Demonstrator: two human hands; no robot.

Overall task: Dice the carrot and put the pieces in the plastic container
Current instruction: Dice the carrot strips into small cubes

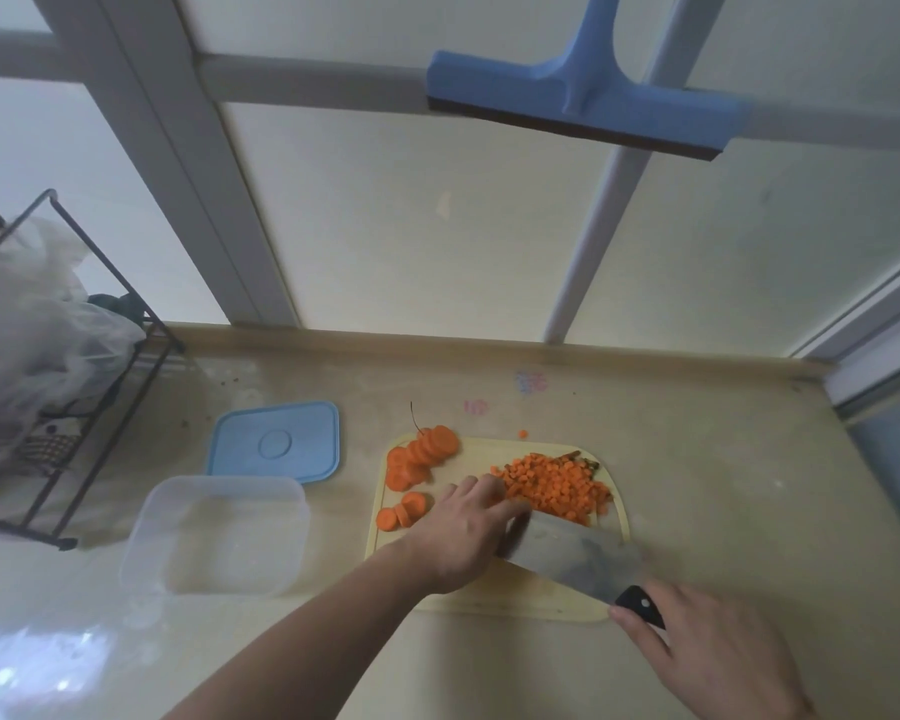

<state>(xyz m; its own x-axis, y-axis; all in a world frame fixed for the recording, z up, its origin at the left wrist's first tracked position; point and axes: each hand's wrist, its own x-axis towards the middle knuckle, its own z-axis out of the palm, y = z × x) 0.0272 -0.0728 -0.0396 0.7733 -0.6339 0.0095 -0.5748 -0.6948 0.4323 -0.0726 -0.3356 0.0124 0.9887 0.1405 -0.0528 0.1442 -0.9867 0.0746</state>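
Clearly the plastic container [214,532] stood open on the counter [697,459] with nothing I could make out inside, its blue lid [276,441] lying flat just behind it. On the cutting board [515,595], to the container's right, I saw the diced carrot [557,485] heaped at the far right, with green bits at the heap's far edge that I could not identify. The carrot slices [419,457] lay in overlapping rows at the board's far left, and one stray piece sat on the counter beyond the board. My left hand [463,532] rested with fingers extended against the near side of the dice, its fingertips meeting the knife [567,558]. My right hand [718,652] was wrapped round the black handle, partly cut off by the frame's lower edge. The blade was blurred; its long axis ran from the handle at near right toward the far left. A wire rack [74,356] holding plastic bags stood at the left.
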